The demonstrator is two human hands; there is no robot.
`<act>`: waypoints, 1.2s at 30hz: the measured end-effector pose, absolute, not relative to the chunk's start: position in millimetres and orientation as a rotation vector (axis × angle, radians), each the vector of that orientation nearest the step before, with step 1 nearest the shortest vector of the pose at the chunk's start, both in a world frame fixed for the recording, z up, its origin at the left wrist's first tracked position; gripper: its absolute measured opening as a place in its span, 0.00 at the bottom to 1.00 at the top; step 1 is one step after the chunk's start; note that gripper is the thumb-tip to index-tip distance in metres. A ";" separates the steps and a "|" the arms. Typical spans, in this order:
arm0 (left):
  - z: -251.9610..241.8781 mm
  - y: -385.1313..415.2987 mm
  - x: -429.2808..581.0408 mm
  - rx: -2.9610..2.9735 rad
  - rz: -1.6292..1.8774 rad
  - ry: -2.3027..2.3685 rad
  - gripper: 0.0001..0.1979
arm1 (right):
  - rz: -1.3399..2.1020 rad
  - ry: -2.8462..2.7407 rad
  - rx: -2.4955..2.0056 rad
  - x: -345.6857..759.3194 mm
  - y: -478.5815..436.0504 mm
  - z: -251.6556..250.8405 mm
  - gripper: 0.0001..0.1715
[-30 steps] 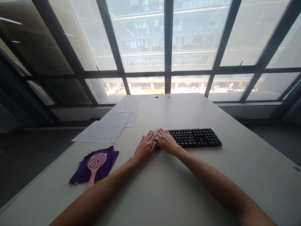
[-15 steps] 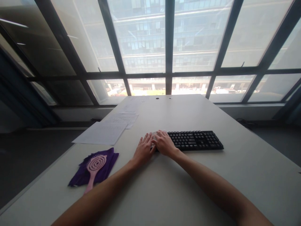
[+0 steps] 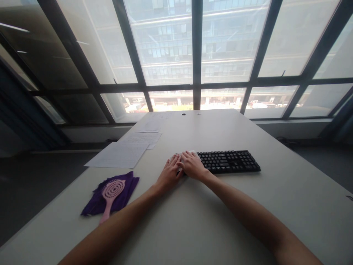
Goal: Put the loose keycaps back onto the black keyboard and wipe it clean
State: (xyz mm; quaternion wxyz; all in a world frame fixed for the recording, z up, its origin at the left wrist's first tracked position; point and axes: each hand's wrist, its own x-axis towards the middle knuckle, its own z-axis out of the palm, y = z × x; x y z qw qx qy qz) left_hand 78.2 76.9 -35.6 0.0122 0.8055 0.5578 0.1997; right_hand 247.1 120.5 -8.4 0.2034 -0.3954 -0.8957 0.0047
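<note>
A black keyboard [image 3: 230, 161] lies on the pale table [image 3: 193, 221]. Both my hands rest at its left end. My left hand [image 3: 168, 172] lies flat on the table just left of the keyboard, fingers stretched out and holding nothing. My right hand [image 3: 193, 165] lies palm down over the keyboard's left end, its fingers spread on a small white thing [image 3: 190, 152] that looks like a cloth or wipe. Most of that white thing is hidden under the two hands. The index fingers of both hands almost touch.
A pink hairbrush [image 3: 110, 193] lies on a purple cloth [image 3: 125, 191] at the near left. Sheets of paper [image 3: 121, 154] lie further back on the left. Large windows [image 3: 193, 55] stand beyond the table's far edge.
My right hand has slid a little to the left over the white thing, closer to my left hand. The view rocked slightly; nothing else moved.
</note>
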 end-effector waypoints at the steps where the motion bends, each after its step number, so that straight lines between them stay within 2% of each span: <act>1: -35.5 76.7 78.4 2.512 0.626 1.737 0.33 | 0.012 -2.498 -1.098 247.1 120.0 -7.5 0.35; 13: -37.8 78.9 76.8 2.513 0.638 1.713 0.34 | 0.005 -2.489 -1.100 249.0 117.3 -8.4 0.34; 25: -41.6 80.2 76.4 2.556 0.687 1.608 0.34 | -0.040 -2.439 -1.236 253.9 117.2 -11.9 0.40; 36: -38.9 78.7 77.6 2.596 0.654 1.571 0.33 | -0.071 -2.467 -1.164 257.3 113.4 -8.1 0.37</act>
